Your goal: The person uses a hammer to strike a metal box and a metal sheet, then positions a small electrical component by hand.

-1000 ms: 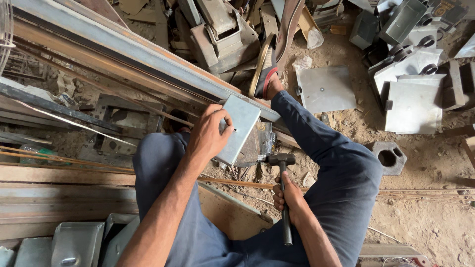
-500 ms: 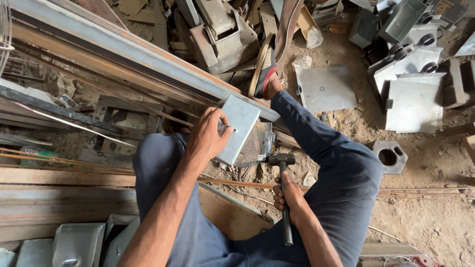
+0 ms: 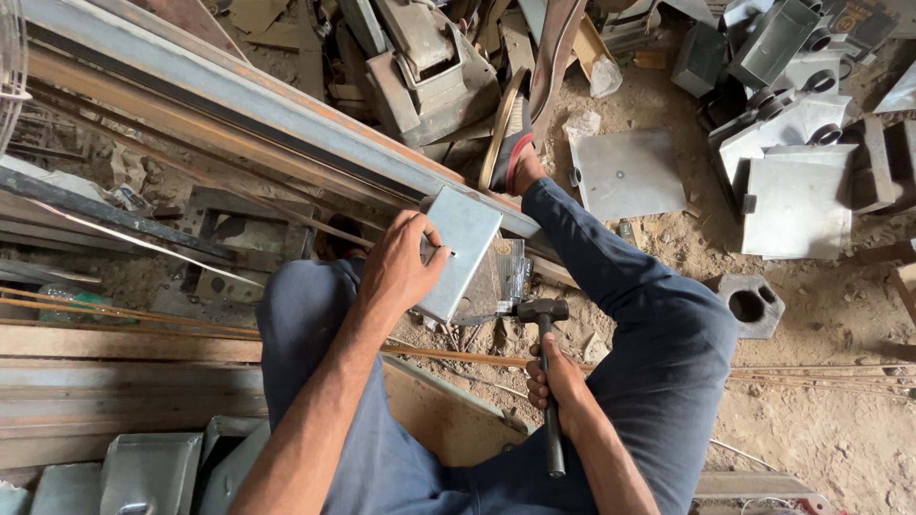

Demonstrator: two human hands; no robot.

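Observation:
I sit on the ground with my legs in blue trousers spread apart. My left hand (image 3: 399, 272) grips a grey sheet-metal box piece (image 3: 460, 250), holding it tilted against a small metal block (image 3: 496, 281) between my knees. In my right hand (image 3: 561, 383) is a hammer (image 3: 545, 367), held by its dark handle; its head rests low, just right of the box's lower end. My right foot in a sandal (image 3: 510, 143) lies against a long steel beam (image 3: 258, 105).
The steel beam runs diagonally across the upper left. Scrap metal and bars pile up beyond it. Flat grey metal plates (image 3: 625, 172) and folded boxes (image 3: 797, 195) lie on the dirt to the right. A square block with a hole (image 3: 749, 305) sits by my right knee. More grey boxes (image 3: 148, 472) lie at bottom left.
Almost nothing differs; the hammer head stays beside the box's lower end and my left hand keeps its grip.

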